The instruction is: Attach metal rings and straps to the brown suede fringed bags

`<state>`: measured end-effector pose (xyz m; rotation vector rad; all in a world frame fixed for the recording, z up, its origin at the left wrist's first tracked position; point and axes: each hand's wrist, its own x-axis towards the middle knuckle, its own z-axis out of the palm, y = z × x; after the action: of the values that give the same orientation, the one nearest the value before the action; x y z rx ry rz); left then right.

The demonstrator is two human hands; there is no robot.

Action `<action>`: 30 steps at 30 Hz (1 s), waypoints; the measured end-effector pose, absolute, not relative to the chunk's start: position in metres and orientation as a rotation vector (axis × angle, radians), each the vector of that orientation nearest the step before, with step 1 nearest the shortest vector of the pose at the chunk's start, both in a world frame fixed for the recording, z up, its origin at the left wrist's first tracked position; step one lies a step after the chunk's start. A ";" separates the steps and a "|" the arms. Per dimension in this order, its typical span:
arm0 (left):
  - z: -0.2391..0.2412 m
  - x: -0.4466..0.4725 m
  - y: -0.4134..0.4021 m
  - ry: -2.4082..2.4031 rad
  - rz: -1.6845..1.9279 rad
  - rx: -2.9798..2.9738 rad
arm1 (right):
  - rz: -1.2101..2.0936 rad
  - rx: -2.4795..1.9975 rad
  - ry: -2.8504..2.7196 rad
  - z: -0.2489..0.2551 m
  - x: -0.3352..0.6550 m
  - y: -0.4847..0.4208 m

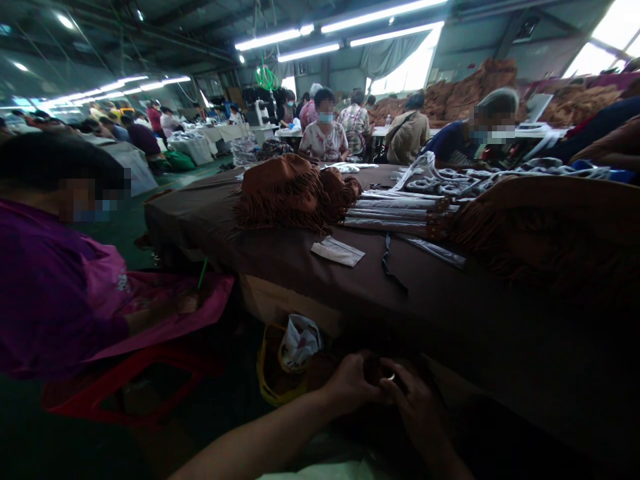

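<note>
Both my hands are low in the view, below the near edge of the table. My left hand [353, 383] and my right hand [413, 397] meet with fingers curled, pinching a small dark piece with a shiny bit [389, 377] between them. What the piece is stays too dark to name. A heap of brown fringed bags [295, 190] lies on the brown table cover [300, 260] farther up. Silver-wrapped straps [395, 210] lie to the right of the heap.
A person in a purple top [50, 287] sits close at my left. A yellow basket with a white plastic bag [295, 347] stands below the table edge. A small clear packet [337, 251] and a dark cord [390, 263] lie on the cover. Other workers sit at tables behind.
</note>
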<state>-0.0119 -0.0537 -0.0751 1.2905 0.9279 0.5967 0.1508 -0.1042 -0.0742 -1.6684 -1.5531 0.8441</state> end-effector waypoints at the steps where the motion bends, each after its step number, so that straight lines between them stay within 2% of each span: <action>1: -0.073 -0.012 -0.054 0.914 0.598 1.285 | 0.858 -1.664 -1.556 -0.075 0.152 -0.104; 6: -0.070 -0.012 -0.050 0.847 0.583 1.185 | 1.062 -1.561 -1.554 -0.072 0.161 -0.096; 11: -0.072 -0.006 -0.045 0.931 0.630 1.165 | 1.093 -1.600 -1.333 -0.073 0.157 -0.093; 15: -0.068 -0.005 -0.045 0.938 0.619 1.255 | 0.971 -1.719 -1.213 -0.067 0.150 -0.098; 21: -0.060 -0.004 -0.047 0.961 0.610 1.290 | 0.886 -1.695 -1.356 -0.053 0.146 -0.097; 30: -0.070 -0.003 -0.047 0.887 0.612 1.235 | 0.812 -1.641 -1.599 -0.072 0.159 -0.089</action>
<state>-0.0033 -0.0465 -0.0702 1.2355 0.8870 0.6120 0.1589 -0.0886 -0.0717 -1.6406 -1.5989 0.8123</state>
